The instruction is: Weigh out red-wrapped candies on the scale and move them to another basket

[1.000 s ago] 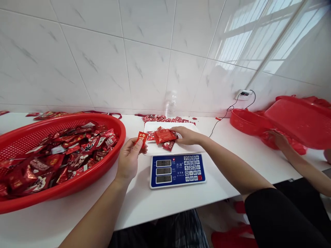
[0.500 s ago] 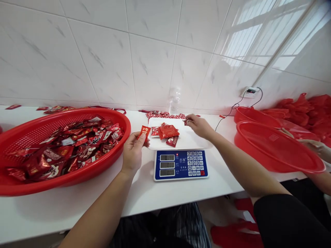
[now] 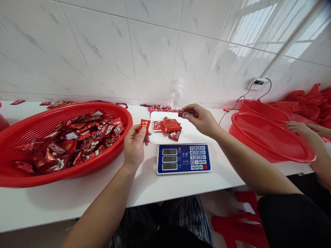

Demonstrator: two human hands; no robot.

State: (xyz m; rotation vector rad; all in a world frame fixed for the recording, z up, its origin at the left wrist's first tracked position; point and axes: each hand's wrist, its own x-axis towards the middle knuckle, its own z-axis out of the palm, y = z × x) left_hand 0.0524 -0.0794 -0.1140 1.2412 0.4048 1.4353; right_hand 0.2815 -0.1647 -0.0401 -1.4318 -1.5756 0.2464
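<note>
Between thumb and fingers, my left hand [image 3: 136,143] grips a small bright-red packet [image 3: 144,126] just left of the scale's white tray [image 3: 190,136]. Over the tray's far side, my right hand [image 3: 200,119] pinches a dark red packet [image 3: 186,113] with pale markings. Several red packets [image 3: 170,125] lie in a small pile on the tray's left half. The scale's blue panel [image 3: 184,159], with a keypad and three displays, faces me; its top display reads about 0.060. On my left, a large red perforated basket [image 3: 113,168] holds many red packets [image 3: 82,137].
Loose red packets [image 3: 162,109] and a clear bottle [image 3: 177,94] stand behind the tray, by the tiled wall. To the right are red baskets [image 3: 269,151], a power cord [image 3: 236,103] and red bags [image 3: 305,103]. Another person's hands [image 3: 301,131] reach over the right baskets.
The top reading has dropped to about 0.060. My right hand has moved slightly left and up, showing more of its packet. The other person's hands moved to the baskets' far edge.
</note>
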